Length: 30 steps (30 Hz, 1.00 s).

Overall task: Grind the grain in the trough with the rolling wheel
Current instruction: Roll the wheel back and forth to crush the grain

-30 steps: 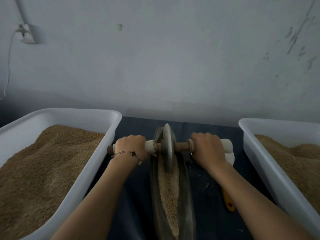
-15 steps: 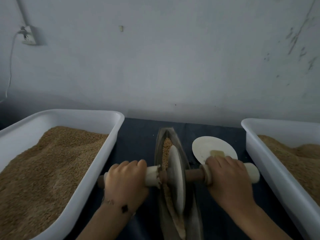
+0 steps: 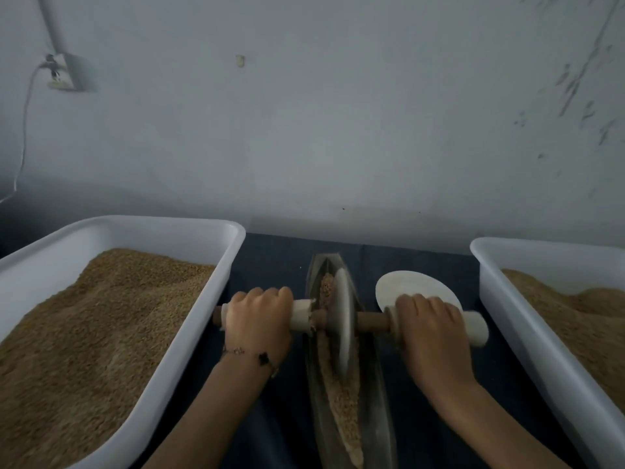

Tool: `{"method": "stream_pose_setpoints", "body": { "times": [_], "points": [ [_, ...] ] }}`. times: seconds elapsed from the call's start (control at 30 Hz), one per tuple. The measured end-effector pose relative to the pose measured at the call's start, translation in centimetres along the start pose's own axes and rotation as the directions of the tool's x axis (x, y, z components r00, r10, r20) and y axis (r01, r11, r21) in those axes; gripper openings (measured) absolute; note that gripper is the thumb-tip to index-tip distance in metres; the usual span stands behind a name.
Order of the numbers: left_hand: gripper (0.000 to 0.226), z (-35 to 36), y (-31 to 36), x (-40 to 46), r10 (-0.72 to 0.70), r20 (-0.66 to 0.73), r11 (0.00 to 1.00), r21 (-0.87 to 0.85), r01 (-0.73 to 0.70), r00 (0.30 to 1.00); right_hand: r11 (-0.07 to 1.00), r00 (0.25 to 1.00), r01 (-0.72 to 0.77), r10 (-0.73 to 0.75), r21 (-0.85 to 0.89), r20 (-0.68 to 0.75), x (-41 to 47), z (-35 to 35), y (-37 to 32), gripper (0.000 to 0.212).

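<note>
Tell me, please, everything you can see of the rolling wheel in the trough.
The rolling wheel is a thin, pale grey disc, seemingly metal, standing upright on edge in the narrow trough, among the grain. A brown wooden axle runs through its centre, ending in pale sleeves. The left hand and right hand each grip one sleeve.

left tub (image 3: 189,336) and right tub (image 3: 527,340) hem trough (image 3: 375,394); plate (image 3: 409,286) beside it; dark cloth (image 3: 270,265) lanes between.
</note>
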<state>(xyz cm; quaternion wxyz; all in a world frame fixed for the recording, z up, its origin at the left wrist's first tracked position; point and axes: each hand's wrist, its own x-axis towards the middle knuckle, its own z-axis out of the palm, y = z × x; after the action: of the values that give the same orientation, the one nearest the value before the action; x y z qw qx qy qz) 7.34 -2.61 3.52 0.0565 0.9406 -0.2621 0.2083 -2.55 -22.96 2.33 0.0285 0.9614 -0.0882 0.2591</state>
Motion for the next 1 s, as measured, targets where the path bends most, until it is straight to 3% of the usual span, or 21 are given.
{"method": "stream_pose_setpoints", "body": {
  "times": [0.03, 0.13, 0.23, 0.33, 0.4, 0.53, 0.73, 0.87, 1.0],
  "points": [
    [0.026, -0.8, 0.4, -1.2, 0.052, -0.030, 0.999, 0.014, -0.052, 0.998, 1.000, 1.000, 0.002, -0.002, 0.023, -0.004, -1.5, -0.4, 0.0, 0.036],
    [0.040, -2.6, 1.4, -4.3, 0.152, -0.151, 0.986, -0.043, -0.160, 0.977, 0.999, 0.967, -0.040, 0.046, -0.029, 0.249, -4.3, -2.0, 0.2, 0.040],
    [0.040, -2.7, 1.4, -5.1, 0.184, -0.176, 0.981, -0.036, -0.193, 0.967, 0.994, 0.955, -0.094, 0.107, -0.060, 0.278, -4.5, -1.8, 0.9, 0.029],
    [0.041, -1.8, 0.7, -3.8, 0.144, -0.053, 0.986, -0.079, -0.148, 0.988, 0.998, 0.975, -0.065, 0.067, -0.019, 0.210, -2.9, -1.6, 0.1, 0.035],
    [0.026, -0.8, 0.4, -2.1, 0.083, -0.005, 0.996, -0.036, -0.083, 0.997, 0.999, 0.999, -0.032, 0.031, 0.028, 0.041, -0.7, -0.2, 0.3, 0.036],
    [0.012, 1.6, -0.5, 1.6, -0.062, 0.024, 0.997, -0.033, 0.063, 0.998, 0.997, 0.990, -0.045, 0.053, -0.065, 0.130, 4.8, 1.7, 0.5, 0.013],
    [0.020, 1.8, -1.1, 3.5, -0.138, 0.107, 0.988, -0.058, 0.145, 0.985, 0.992, 0.995, -0.047, 0.056, -0.119, 0.077, 6.6, 2.0, -0.2, 0.015],
    [0.025, 0.8, -0.1, -1.8, -0.092, -0.072, 0.992, -0.092, 0.085, 0.993, 0.993, 0.997, -0.010, 0.001, -0.116, -0.076, 1.2, 0.8, -0.6, 0.034],
    [0.009, 0.2, 1.1, -7.5, 0.047, -0.474, 0.999, 0.035, -0.034, 0.879, 0.998, 0.951, 0.015, -0.033, -0.062, -0.307, -4.8, 1.0, 0.1, 0.064]
  ]
}}
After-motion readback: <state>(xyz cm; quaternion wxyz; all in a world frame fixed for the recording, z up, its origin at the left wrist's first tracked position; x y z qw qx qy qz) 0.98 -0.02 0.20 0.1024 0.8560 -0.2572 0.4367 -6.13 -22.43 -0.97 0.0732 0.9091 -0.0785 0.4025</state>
